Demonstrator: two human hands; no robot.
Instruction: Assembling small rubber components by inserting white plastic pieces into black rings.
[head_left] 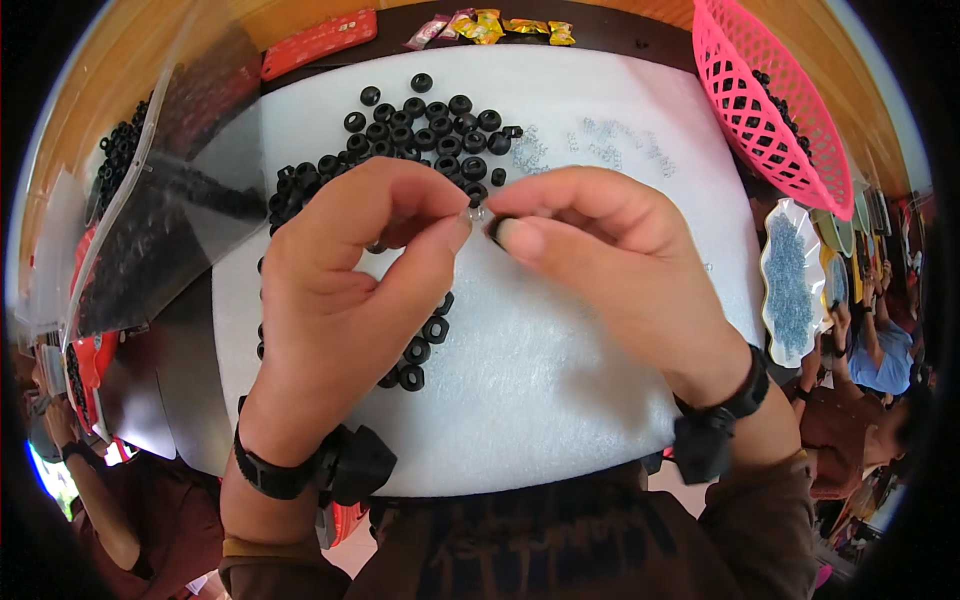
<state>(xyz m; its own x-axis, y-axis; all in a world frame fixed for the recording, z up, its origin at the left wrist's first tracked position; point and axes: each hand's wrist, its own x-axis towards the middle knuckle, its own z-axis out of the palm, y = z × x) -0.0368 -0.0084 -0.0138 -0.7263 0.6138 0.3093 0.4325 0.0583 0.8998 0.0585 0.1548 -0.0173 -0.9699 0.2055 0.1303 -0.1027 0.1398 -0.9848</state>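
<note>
Over the middle of a white foam sheet, my two hands meet fingertip to fingertip. Thumb and index finger of my left hand are closed on a tiny clear plastic piece. Right beside it, my right hand pinches a small black round part, mostly covered by the thumb. Whether the two pieces touch, I cannot tell. Behind and under my left hand lies a spread of black ring-shaped parts with holes. Small clear pieces are scattered on the sheet beyond my right hand.
A pink lattice basket with black parts stands at the far right, above a white wavy-edged dish of clear pieces. Transparent plastic covers the left side. Wrapped sweets and a red case lie at the back. People sit on both sides.
</note>
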